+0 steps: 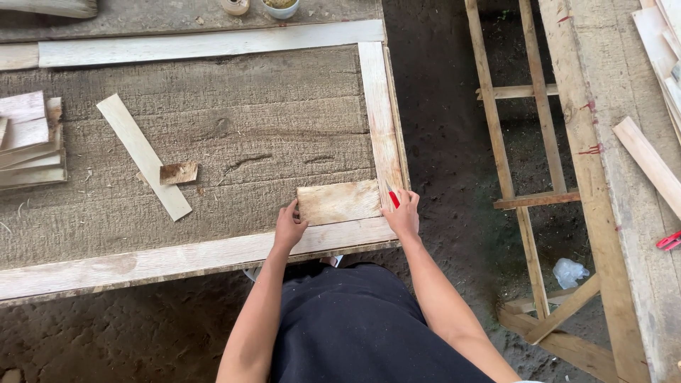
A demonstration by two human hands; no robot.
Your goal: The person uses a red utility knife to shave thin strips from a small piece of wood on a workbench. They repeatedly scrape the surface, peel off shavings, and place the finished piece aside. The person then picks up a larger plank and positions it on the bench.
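A small rectangular wood veneer piece [339,202] lies in the near right corner of a workbench framed with pale wooden slats [380,113]. My left hand [289,228] presses on the piece's left edge. On the piece's right edge rests my right hand [403,213], which also grips a red-handled tool [392,197], apparently a cutter or pencil.
A long thin wood strip [143,156] lies diagonally on the bench beside a small wood scrap [178,172]. A stack of strips [30,142] sits at the left edge. A wooden ladder-like frame [525,177] and planks [649,163] lie on the dirt floor to the right.
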